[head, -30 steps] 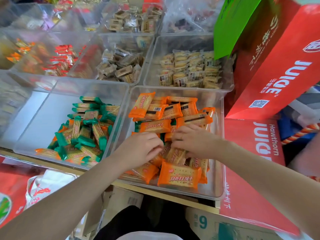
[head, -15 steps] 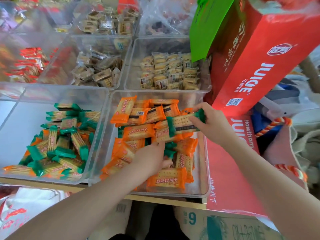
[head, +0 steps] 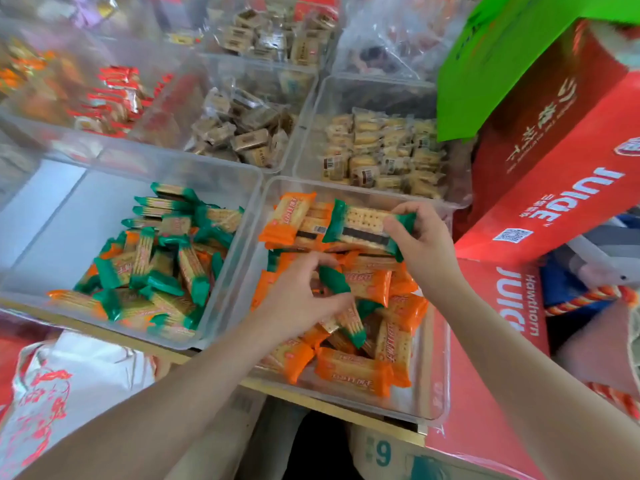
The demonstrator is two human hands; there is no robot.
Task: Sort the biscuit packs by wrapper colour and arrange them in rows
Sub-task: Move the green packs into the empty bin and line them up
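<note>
Two clear bins sit side by side at the front. The left bin (head: 62, 188) holds a heap of mostly green-wrapped biscuit packs (head: 162, 268) with a few orange ones mixed in. The right bin (head: 433, 393) holds mostly orange-wrapped packs (head: 353, 374). My right hand (head: 420, 251) grips a green-wrapped pack (head: 363, 225) by its right end, lifted above the orange pile. My left hand (head: 301, 296) pinches another green-wrapped pack (head: 334, 280) among the orange ones; a further green pack (head: 353, 327) pokes out just below it.
Behind stand more clear bins with brown-wrapped snacks (head: 242, 133), pale biscuits (head: 384, 150) and red packs (head: 110, 95). Red juice cartons (head: 568, 174) with a green flap (head: 491, 60) crowd the right side. A white and red bag (head: 69, 386) lies at lower left.
My right hand has carried its green pack leftward and a little up over the orange bin. My left hand has closed on a green pack in the pile and raised it.
</note>
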